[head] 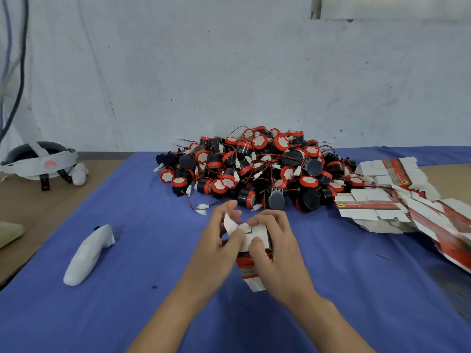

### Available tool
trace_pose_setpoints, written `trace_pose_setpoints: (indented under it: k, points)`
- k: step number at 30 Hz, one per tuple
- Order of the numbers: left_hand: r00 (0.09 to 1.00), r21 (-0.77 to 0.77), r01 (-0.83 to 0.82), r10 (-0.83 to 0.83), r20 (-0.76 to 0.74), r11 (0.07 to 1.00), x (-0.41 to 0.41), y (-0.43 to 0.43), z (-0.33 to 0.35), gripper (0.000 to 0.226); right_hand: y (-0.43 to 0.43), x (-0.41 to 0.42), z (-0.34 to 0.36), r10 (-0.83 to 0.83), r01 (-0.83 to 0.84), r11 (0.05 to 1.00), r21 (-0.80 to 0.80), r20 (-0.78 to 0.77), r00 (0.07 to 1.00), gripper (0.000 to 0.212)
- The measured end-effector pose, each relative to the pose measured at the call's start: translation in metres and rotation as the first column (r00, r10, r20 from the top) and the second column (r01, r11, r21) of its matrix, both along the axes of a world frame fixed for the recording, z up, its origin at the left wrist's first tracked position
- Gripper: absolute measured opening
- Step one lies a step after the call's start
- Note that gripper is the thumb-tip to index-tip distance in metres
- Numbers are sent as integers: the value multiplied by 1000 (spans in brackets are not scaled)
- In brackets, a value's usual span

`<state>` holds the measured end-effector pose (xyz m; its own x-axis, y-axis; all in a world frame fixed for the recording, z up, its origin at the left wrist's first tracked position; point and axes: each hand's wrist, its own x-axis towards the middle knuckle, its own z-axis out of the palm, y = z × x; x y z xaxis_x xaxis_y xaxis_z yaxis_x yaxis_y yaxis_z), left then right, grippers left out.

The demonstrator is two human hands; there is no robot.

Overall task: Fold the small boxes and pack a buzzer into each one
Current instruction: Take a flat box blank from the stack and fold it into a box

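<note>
- Left hand, lower centre: thumb and fingers pinch a white flap of the box. The card looks thin, so a hard pull could crease or tear the flap at its fold.
- Box, lower centre between the two hands, held just above the cloth. Its near end looks open, and I cannot tell whether a buzzer is inside. If one is, tipping the box could let it slide out.
- Right hand: fingers curl round the box body, thumb pressing the top flaps. Too tight a squeeze may buckle the walls, and then the flap would not tuck in square.
- Buzzers, heaped at centre just behind the hands, their red wires tangled. Lifting one may drag others along or snag a plug.
- Flat boxes, right edge: a loose, slumped stack that a careless reach could knock further askew.
- Surface and room:
  - Dark cables hang at upper left.
  - A headset sits at mid left on the bare brown table.
  - A white controller lies on the blue cloth, well apart from the hands.
  - A scuffed pale wall fills the upper half.
</note>
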<state>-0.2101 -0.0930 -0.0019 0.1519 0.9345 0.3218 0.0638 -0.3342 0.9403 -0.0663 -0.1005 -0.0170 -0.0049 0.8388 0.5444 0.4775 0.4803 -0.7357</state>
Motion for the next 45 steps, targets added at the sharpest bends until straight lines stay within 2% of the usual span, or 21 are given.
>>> trace_pose_setpoints:
  k: [1,3,5,8,13,16,20,22,25,29,35,41,43,45]
  points:
    - [998,-74,32,-27,64,997,1,0,2,41,0,2,0,-11,10,1000,21,21,1000,32]
    - [958,-235,115,-45,283,965,3,3,5,61,0,6,1,-31,28,998,61,40,999,29]
    - [922,-313,206,-77,379,927,2,6,9,54,-1,10,2,-47,42,995,93,50,998,28]
    - [912,-334,332,-209,353,882,3,2,8,34,0,14,3,-64,54,992,114,84,994,29]
    - [880,-330,418,-288,378,846,4,0,4,37,0,17,3,-84,57,982,179,147,986,31]
    - [893,-315,394,-279,353,863,5,-1,2,39,-1,17,1,-102,60,975,214,193,976,33]
    - [926,-301,324,-236,296,897,10,0,-2,47,-4,16,0,-79,39,973,229,169,982,56]
    - [929,-291,319,-237,283,902,11,-1,-1,41,-5,16,0,-79,37,973,229,176,981,63]
    - [933,-281,311,-234,274,908,11,0,-3,33,-7,16,1,-56,-5,967,255,231,971,61]
    - [958,-265,252,-201,207,931,11,1,-7,34,-10,12,0,-82,-29,946,322,325,942,57]
    - [891,-280,409,-314,326,869,5,2,0,31,-8,16,3,-73,-18,947,322,267,961,54]
    - [850,-368,477,-312,424,798,0,2,7,39,-7,19,3,-83,1,947,322,241,967,54]
    - [827,-334,499,-325,458,800,-3,3,9,41,-5,20,3,-101,21,949,315,239,966,56]
    - [850,-316,441,-278,448,840,-5,5,13,44,-4,22,4,-86,18,967,253,258,962,61]
